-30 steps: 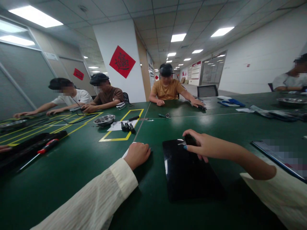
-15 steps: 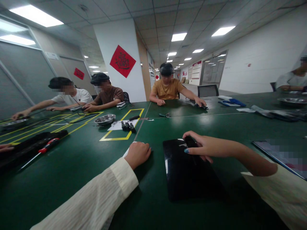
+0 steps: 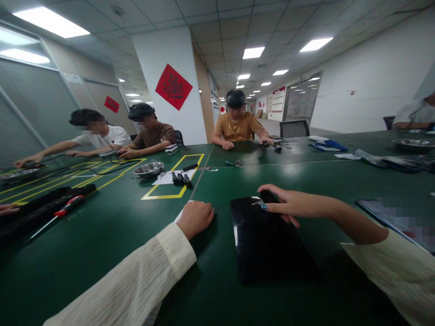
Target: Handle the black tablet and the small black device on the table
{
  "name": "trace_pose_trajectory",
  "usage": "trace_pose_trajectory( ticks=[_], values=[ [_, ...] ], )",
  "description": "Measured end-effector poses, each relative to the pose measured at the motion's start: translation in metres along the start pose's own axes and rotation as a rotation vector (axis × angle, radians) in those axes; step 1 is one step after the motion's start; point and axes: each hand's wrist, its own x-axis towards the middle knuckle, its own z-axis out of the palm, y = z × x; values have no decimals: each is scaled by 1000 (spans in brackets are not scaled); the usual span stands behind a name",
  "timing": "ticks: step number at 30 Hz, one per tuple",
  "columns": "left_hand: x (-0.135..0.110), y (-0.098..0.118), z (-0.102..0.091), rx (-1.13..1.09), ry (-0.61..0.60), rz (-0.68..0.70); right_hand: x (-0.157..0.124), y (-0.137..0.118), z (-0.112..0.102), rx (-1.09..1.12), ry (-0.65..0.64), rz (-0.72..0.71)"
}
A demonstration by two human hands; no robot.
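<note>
My left hand rests on the green table as a loose fist, knuckles up, with nothing seen in its fingers. A white edge, perhaps paper, shows beside and under it. To the right lies a flat, glossy black panel with rounded corners. Over its far end, my right hand has its thumb and fingers closed around a small black object; most of that object is covered, so its kind is unclear. A pale grey mark shows on the panel near my thumb.
A phone or tablet lies at far right. On the left are a red-handled screwdriver, a metal bowl and several black parts inside yellow tape. Pliers lie farther off. Several people sit around the table.
My right hand has shifted very slightly left and away from me with the black object. My left hand stays put. The person opposite has drawn the outstretched arm back in.
</note>
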Motion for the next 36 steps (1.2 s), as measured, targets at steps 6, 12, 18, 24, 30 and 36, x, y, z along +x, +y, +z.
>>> trace_pose_trajectory(
  ticks=[6,12,18,24,30,36],
  values=[
    [0,-1,0,14,6,9,-1,-3,3,-43,57,21],
    [1,0,1,14,0,4,-3,-4,-1,-27,33,31],
    [1,0,0,18,-5,2,-1,-3,3,-21,53,10],
    [0,0,-1,19,-16,-8,0,-2,3,-12,37,-5],
    [0,2,-5,18,-40,-24,-3,-1,-1,-22,7,-23],
    [-1,2,-6,-10,-34,-21,-1,3,-2,35,-61,-55]
  ],
)
